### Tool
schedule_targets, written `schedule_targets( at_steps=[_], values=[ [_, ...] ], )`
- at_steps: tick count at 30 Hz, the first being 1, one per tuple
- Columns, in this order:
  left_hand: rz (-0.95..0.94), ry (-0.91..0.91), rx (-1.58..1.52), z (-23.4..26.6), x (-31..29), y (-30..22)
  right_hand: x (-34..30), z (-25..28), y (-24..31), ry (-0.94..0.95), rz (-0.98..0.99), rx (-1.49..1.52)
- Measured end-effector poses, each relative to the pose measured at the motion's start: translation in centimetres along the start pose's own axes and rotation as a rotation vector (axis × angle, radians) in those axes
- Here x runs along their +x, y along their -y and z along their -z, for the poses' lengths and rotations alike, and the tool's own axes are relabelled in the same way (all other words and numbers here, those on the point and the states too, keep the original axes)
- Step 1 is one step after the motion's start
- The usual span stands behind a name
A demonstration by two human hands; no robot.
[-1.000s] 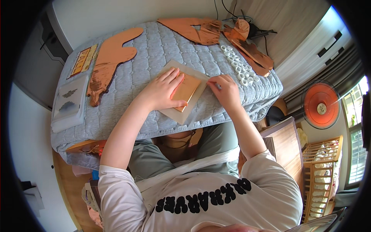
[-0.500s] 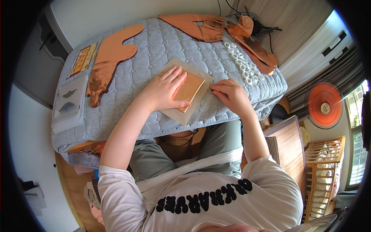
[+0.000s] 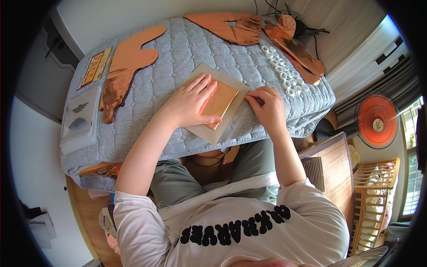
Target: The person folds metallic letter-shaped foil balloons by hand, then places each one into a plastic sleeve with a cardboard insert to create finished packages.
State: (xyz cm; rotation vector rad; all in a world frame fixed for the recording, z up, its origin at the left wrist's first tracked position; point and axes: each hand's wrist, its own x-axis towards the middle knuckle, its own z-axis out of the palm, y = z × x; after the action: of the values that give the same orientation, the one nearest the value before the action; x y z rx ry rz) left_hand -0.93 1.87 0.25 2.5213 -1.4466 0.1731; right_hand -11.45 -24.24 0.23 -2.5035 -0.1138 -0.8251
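My left hand (image 3: 189,104) lies flat with fingers spread, its fingertips and thumb on a thin, copper-coloured rectangular block (image 3: 221,101). Beneath the block is a larger greyish translucent sheet (image 3: 205,132), set at a slant on the quilted grey mattress (image 3: 178,58). Just off the sheet's right corner, my right hand (image 3: 269,107) is closed in a pinch, thumb against index finger. A clear film strip (image 3: 232,132) runs from near those fingertips down along the sheet's lower right side, past the mattress edge. The exact spot between the fingertips is hard to see.
Copper-coloured cut pieces (image 3: 129,62) lie at left; others (image 3: 229,27) lie at the back and far right (image 3: 296,53). Several small white rings (image 3: 284,73) sit at right. A clear-covered stack (image 3: 81,118) rests at left. An orange fan (image 3: 377,122) stands beyond the bed.
My right hand has turned slightly, its fingers drawn up and a little away from the sheet's corner. The left hand stays flat on the block. The whole view has shifted slightly.
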Motion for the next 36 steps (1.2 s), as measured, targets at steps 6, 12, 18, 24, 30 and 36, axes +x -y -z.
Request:
schedule_targets(
  at_steps=[6,12,18,24,30,36],
  values=[
    [0.001,-0.004,0.018,0.1,0.0,-0.1,0.5,-0.8,1.0,-0.097,-0.088,-0.061],
    [-0.007,-0.020,0.008,0.0,0.0,-0.2,-0.1,-2.3,2.2,-0.198,-0.172,-0.116],
    [0.005,-0.024,0.017,-0.1,0.0,-0.3,-2.3,-2.6,2.4,-0.178,-0.148,-0.126],
    [-0.007,-0.046,-0.003,-0.1,0.1,-0.3,-3.4,-1.8,2.7,-0.028,0.003,-0.346],
    [-0.005,-0.047,-0.001,-0.2,0.2,-0.3,-1.4,-1.3,1.5,0.078,0.078,-0.341],
    [-0.019,-0.062,0.041,-0.4,0.3,-0.1,-0.4,-1.5,2.1,0.210,0.097,-0.397]
  ],
)
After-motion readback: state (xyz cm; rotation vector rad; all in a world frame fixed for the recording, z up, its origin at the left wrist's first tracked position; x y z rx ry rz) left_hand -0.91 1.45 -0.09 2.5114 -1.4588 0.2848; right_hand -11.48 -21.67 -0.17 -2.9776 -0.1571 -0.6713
